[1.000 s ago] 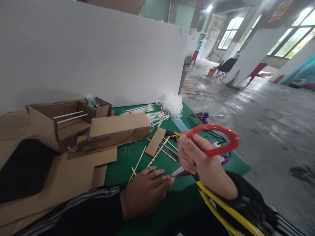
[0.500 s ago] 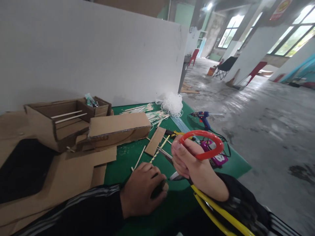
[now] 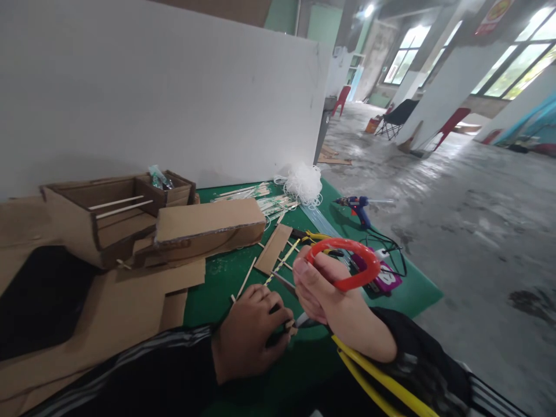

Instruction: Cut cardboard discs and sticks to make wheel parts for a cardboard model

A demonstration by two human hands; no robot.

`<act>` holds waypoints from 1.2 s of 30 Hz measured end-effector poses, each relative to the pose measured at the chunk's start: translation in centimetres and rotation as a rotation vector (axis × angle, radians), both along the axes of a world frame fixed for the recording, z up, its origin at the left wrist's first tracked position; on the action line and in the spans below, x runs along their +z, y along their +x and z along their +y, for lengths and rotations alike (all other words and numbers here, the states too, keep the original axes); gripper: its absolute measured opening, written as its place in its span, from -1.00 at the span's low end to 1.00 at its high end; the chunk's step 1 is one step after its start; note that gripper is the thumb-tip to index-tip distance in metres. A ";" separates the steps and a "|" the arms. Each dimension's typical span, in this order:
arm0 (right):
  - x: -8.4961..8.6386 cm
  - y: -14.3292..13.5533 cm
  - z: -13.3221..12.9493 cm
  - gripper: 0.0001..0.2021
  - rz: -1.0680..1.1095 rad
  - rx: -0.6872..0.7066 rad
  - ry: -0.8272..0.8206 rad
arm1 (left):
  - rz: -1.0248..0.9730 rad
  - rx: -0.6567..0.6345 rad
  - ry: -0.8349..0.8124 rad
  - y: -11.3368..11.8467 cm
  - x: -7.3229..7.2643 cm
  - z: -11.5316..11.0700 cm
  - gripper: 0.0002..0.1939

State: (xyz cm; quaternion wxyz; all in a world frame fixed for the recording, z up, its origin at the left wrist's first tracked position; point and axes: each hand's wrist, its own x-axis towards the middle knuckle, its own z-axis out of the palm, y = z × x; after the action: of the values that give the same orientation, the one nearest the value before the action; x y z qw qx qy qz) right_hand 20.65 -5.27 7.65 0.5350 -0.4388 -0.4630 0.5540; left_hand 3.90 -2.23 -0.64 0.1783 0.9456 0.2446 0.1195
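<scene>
Right hand point(image 3: 334, 307) clamped on red-handled scissors point(image 3: 372, 270); bare green tabletop point(image 3: 414, 289) toward right edge. Left hand point(image 3: 249, 333) curled beside, grip unclear.

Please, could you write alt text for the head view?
A person's right hand holds open red-handled scissors close to the left hand, which pinches a small piece, mostly hidden. Beyond the hands, across a green table, are sticks, cardboard boxes, white string and a glue gun.
</scene>
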 end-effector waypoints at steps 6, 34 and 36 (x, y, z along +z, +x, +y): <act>0.0 -0.1 -0.1 -0.63 -0.040 0.000 0.000 | -0.003 -0.004 0.006 0.1 -0.1 0.0 -0.83; 0.1 -0.4 0.1 -0.62 0.012 0.051 0.008 | 0.012 0.012 -0.002 0.0 -0.3 -0.1 -0.82; 0.0 -0.4 0.1 -0.64 -0.005 0.055 0.020 | 0.006 0.012 0.012 0.0 -0.4 0.0 -0.82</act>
State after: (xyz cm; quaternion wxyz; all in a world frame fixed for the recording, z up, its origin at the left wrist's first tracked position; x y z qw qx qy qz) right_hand 20.23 -5.16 7.62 0.5226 -0.4219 -0.4819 0.5628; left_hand 3.94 -2.26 -1.00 0.1714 0.9455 0.2499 0.1194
